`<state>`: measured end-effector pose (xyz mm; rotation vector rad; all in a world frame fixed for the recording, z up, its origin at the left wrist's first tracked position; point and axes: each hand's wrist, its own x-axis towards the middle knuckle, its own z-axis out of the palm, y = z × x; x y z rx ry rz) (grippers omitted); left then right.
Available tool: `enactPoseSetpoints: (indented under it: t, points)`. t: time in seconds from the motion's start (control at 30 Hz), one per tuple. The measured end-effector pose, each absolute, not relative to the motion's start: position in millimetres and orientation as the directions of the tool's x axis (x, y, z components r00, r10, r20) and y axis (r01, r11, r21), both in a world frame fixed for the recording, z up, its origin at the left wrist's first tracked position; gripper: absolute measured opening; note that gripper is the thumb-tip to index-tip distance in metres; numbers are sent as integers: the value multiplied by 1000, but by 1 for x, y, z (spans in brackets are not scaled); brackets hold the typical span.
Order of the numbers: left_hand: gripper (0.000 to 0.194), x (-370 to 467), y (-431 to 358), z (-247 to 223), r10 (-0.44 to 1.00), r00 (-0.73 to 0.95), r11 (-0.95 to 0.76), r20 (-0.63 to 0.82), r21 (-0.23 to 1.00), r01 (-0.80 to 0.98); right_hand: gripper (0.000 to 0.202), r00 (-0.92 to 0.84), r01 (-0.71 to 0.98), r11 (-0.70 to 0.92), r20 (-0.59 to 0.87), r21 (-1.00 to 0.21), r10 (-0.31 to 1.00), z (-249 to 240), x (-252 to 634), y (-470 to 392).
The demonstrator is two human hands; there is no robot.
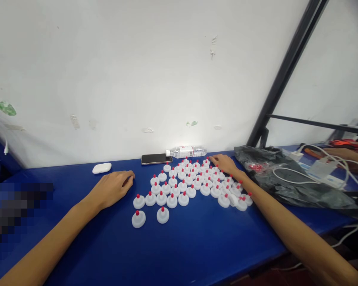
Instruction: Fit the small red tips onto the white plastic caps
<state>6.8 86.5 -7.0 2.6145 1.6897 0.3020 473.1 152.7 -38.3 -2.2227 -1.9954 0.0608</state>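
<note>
Several white round caps with red tips (172,200) stand in loose rows on the blue table (179,246). Two of them, one a white cap (162,215), sit apart at the front. My left hand (115,187) lies on the table left of the group, its fingers loosely bent, with a gap between thumb and fingers and nothing held. At the far right edge of the group, my right hand (225,164) rests with fingers extended beside the rear caps. My right forearm passes close along the right-hand caps, some of which lean on each other.
Along the wall (131,79) lie a phone (156,159) and a water bottle (187,151) on its side. A white earbud case (102,168) is behind my left hand. Right of my forearm are a black plastic bag (292,192), white cables and another person's hand (345,157).
</note>
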Motion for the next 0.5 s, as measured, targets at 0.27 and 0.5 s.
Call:
enactPoseSetpoints:
  t: [0.27,0.5]
  points:
    - [35,6,87,-7,903,401,-420,158,113,901,31,111,985,-99,78,-141,991,-38,473,152]
    - [36,6,87,-8,904,398,-416,154,110,903,31,110,985,-98,75,-142,991,-37,472,152]
